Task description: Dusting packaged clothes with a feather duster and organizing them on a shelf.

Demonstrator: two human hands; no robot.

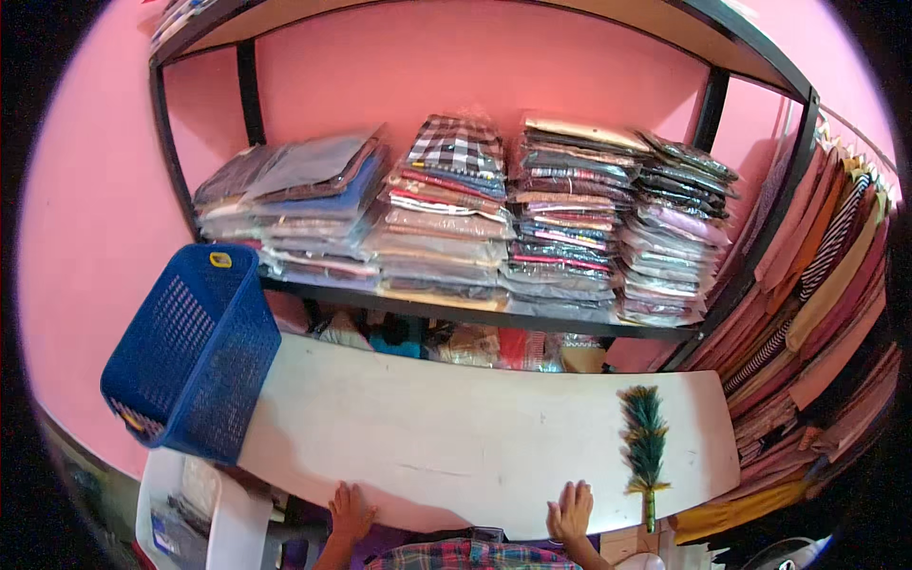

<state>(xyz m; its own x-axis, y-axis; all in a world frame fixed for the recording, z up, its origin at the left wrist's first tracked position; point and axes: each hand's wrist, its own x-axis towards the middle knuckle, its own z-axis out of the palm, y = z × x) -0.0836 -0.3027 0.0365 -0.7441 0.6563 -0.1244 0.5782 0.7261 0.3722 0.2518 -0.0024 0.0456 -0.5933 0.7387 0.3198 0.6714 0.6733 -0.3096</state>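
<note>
Both my hands rest on the near edge of a white table (pixel 442 427), palms down and holding nothing. My left hand (pixel 350 509) lies left of centre, its fingers slightly spread and the thumb out to the side. Farther right, my right hand (pixel 570 509) touches the tabletop with its fingers pointing away from me. To its right lies a dark green feather duster (pixel 643 434), its handle reaching over the table's front edge. A tall blue perforated plastic basket (pixel 235 377) stands at the table's left end.
Behind the table, a black-framed shelf (pixel 456 310) bears several stacks of folded clothes (pixel 445 228) in clear plastic bags. Garments (pixel 819 285) hang from a rail at the right. Below the basket, a white bin (pixel 239 509) holds packaged items.
</note>
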